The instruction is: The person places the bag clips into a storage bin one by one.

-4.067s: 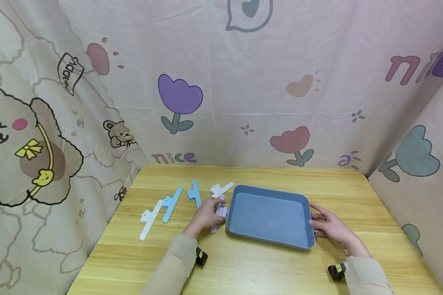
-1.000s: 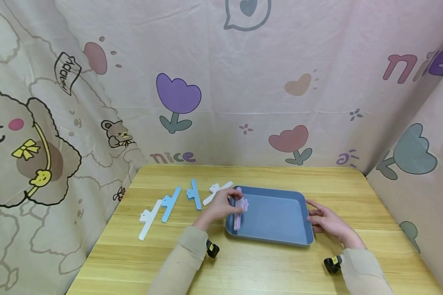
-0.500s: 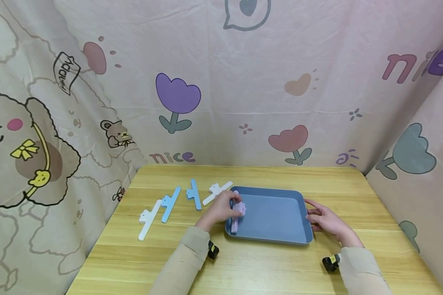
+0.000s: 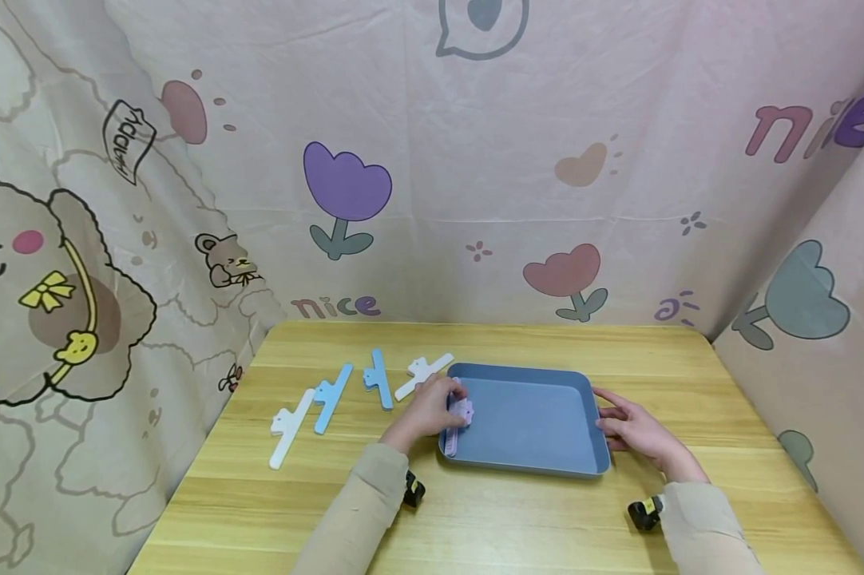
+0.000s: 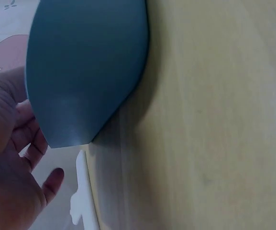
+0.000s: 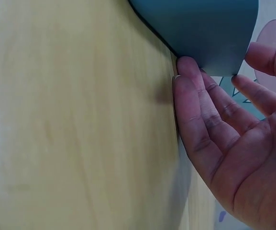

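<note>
A lilac bag clip [image 4: 464, 413] stands lengthwise along the left inner wall of a grey-blue tray [image 4: 536, 427]. My left hand [image 4: 426, 409] reaches over that wall and pinches the clip by its middle between thumb and fingers. The clip is hidden in the left wrist view, where the tray's outer wall [image 5: 85, 76] covers it. At the tray's right end, my right hand [image 4: 642, 435] rests its thumb on the rim. Its extended fingers [image 6: 188, 103] touch the wall from outside, low near the tabletop.
Left of the tray lie a white clip [image 4: 291, 429], a blue clip [image 4: 334, 399], another blue clip [image 4: 378, 379] and another white clip [image 4: 423, 374], close to the tray's back left corner. The wooden table [image 4: 518, 519] ends at a printed curtain [image 4: 432, 160].
My left hand has carried the lilac clip from the table over the tray's left rim, then shifted it left and lower against the wall. My right hand stays at the tray's right end.
</note>
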### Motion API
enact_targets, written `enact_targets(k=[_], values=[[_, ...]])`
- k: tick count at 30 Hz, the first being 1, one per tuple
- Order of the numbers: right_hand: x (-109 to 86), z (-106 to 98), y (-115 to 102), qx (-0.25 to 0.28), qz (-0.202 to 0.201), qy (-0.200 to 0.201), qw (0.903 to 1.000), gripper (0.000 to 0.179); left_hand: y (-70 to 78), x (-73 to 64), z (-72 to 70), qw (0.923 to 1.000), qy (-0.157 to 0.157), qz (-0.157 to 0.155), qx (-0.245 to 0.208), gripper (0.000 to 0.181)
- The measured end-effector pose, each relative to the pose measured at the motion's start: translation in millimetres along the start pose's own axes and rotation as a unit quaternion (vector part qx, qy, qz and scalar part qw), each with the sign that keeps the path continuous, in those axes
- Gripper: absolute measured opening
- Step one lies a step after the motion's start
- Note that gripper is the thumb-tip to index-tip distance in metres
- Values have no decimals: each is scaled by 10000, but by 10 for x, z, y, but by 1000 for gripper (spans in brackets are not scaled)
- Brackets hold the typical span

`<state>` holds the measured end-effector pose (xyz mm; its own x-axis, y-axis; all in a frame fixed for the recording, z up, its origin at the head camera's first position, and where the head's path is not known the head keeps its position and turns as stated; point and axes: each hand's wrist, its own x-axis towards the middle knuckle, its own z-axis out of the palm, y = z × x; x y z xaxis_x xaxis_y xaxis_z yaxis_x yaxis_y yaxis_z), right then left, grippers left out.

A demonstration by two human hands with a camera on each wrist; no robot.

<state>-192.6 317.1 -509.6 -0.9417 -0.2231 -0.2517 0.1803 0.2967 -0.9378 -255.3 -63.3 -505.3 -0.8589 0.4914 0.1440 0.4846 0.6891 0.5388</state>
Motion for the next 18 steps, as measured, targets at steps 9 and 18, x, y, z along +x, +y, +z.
enact_targets(k=[9, 18], values=[[16, -11, 32, 6, 7, -1, 10000, 69, 25, -14, 2, 9994, -178, -118, 282, 41], [11, -20, 51, 153, -34, -51, 9999, 69, 9, -131, -83, 9992, -190, -39, -363, 57]])
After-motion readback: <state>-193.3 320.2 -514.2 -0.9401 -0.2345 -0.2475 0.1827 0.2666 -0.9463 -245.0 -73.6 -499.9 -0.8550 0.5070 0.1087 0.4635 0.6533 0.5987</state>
